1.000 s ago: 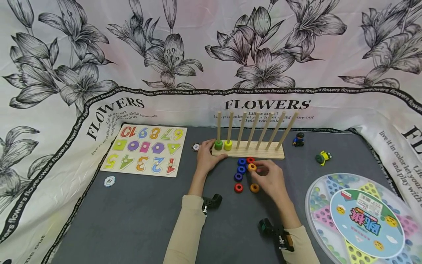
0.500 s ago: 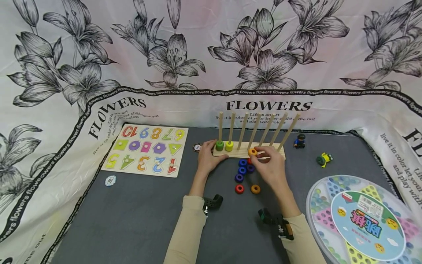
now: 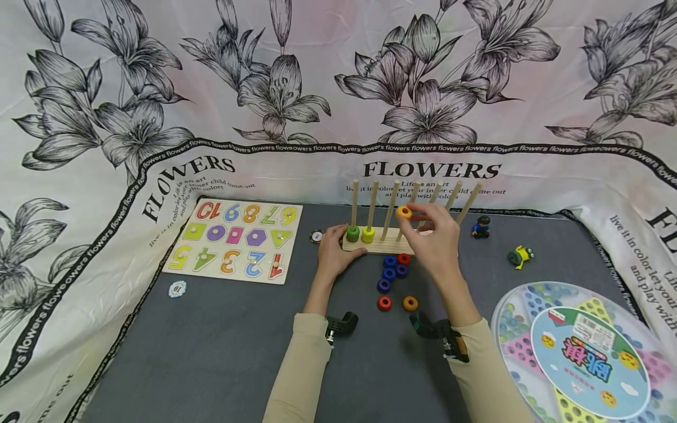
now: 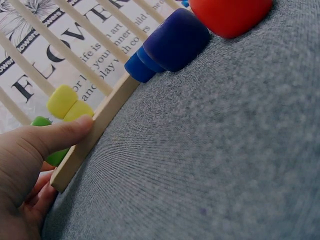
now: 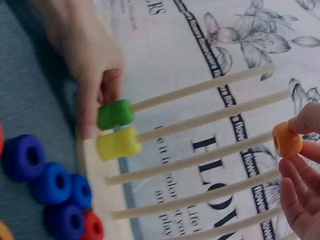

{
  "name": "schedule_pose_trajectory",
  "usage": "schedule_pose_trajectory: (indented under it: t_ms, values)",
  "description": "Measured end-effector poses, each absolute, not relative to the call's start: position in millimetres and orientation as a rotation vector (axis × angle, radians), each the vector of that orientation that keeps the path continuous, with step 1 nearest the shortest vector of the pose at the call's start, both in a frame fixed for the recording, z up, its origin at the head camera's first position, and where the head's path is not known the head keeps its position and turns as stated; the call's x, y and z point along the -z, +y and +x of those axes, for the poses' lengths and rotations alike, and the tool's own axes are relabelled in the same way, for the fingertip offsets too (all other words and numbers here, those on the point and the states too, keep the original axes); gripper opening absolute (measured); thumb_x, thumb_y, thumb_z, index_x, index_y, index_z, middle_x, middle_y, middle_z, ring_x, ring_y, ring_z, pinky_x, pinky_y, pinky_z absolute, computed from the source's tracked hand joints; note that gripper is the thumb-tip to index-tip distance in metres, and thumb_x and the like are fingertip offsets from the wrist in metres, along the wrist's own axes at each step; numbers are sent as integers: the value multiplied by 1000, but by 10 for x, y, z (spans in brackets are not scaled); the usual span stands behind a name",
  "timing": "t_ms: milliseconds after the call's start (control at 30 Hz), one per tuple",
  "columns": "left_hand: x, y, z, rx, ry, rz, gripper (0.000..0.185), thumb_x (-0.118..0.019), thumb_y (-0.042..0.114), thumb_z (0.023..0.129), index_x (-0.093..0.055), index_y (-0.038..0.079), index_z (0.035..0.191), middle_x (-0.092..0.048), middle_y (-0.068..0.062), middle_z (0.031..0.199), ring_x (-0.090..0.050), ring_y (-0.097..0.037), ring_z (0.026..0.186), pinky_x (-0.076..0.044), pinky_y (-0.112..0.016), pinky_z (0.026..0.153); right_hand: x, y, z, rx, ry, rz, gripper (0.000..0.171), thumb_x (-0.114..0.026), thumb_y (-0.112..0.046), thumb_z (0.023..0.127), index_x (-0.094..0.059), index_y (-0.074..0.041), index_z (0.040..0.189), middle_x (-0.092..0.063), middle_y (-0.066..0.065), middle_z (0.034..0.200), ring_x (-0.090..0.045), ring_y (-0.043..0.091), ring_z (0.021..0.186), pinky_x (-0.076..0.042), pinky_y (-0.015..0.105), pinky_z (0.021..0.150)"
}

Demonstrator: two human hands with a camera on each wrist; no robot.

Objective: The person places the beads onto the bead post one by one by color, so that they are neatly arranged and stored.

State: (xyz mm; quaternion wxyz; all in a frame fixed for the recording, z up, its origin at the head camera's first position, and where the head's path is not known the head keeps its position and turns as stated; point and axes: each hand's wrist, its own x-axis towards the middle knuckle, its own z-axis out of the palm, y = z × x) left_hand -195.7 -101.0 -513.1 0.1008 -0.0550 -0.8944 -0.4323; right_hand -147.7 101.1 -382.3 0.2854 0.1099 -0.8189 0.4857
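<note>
My left hand [image 3: 333, 252] grips the left end of a wooden peg rack [image 3: 382, 245], its thumb [image 4: 67, 134] along the front edge. Green beads [image 3: 352, 234] sit on the leftmost peg and yellow beads [image 3: 368, 235] on the second. My right hand [image 3: 438, 238] pinches an orange bead [image 5: 287, 140] between thumb and fingertips. That bead is raised beside the upper part of the third peg [image 5: 200, 159], overlapping its tip in the right wrist view. Several loose blue beads [image 3: 383, 285], two red beads [image 3: 384, 303] and another orange bead [image 3: 410, 304] lie in front of the rack.
A number-and-shape board [image 3: 227, 241] lies on the left, with a pale chip [image 3: 177, 289] below it and a dark chip [image 3: 316, 236] beside the left hand. To the right are a toy figure [image 3: 481, 227], a toy frog [image 3: 520, 257] and a round game box [image 3: 587, 358].
My right hand has lifted the orange bead up from among the loose beads, past the rack's base, to the pegs' upper part. The left hand has stayed on the rack's end.
</note>
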Motion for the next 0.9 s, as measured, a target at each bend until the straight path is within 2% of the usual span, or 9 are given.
schedule_pose_trajectory:
  t_ms: [167,233,400,700,900]
  values:
    - [5138,-1015,-1963,1268,-2656,-163,77,-85,42,76,-58,4,137,-55,-13,134,-52,-30,121,-44,-43,98,3660,962,-1540,-1303,-2099,329,25,-75,1,82,-72,6,107,-67,20,99,-66,31,82,-46,13,63]
    - [5102,-1009,-1960,1280,-2692,-140,77,-87,34,75,-57,2,139,-54,-14,136,-51,-31,123,-43,-46,100,3607,941,-1569,-1304,-2075,329,25,-75,1,83,-72,5,107,-67,20,98,-67,31,82,-45,12,64]
    - [5078,-1008,-1954,1267,-2694,-145,77,-87,34,75,-57,3,139,-54,-14,136,-51,-31,124,-42,-45,101,3517,891,-1638,-1296,-2027,334,25,-75,-3,84,-73,3,109,-66,18,98,-67,29,82,-46,14,63]
    - [5074,-1008,-1951,1268,-2691,-150,77,-87,34,75,-57,1,138,-55,-15,135,-52,-32,122,-43,-45,100,3443,819,-1763,-1250,-2042,314,25,-75,-6,85,-72,4,108,-65,20,100,-66,29,76,-40,11,57]
    - [5073,-1006,-1956,1286,-2674,-149,77,-88,33,75,-57,1,138,-55,-15,135,-52,-32,122,-43,-45,100,3406,802,-1791,-1169,-2093,288,26,-74,-9,86,-72,4,108,-65,20,97,-65,29,72,-38,13,58]
